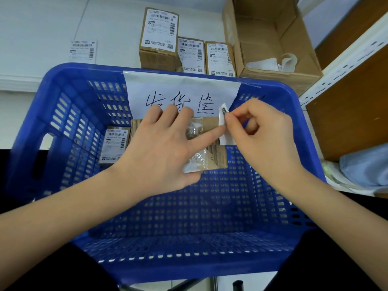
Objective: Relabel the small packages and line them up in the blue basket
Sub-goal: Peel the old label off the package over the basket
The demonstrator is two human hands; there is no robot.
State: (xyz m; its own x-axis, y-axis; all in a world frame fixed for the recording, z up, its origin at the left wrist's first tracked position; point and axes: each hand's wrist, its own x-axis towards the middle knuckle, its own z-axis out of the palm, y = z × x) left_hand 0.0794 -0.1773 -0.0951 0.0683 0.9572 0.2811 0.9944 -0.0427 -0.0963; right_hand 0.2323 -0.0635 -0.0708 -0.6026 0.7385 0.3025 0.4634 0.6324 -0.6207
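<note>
Head view caught the left hand [161, 148] flat, fingers spread, pinning a small package [212, 143] inside the blue basket [63, 114], while the right hand [258, 127] pinched its label [223, 122], peeling; thin, tear-prone paper, likely best gripped near the stuck edge.

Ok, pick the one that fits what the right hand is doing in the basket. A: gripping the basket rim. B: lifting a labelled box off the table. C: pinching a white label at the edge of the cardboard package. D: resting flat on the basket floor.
C: the right hand pinches a white label at the edge of the cardboard package, which the left hand presses down.
</note>
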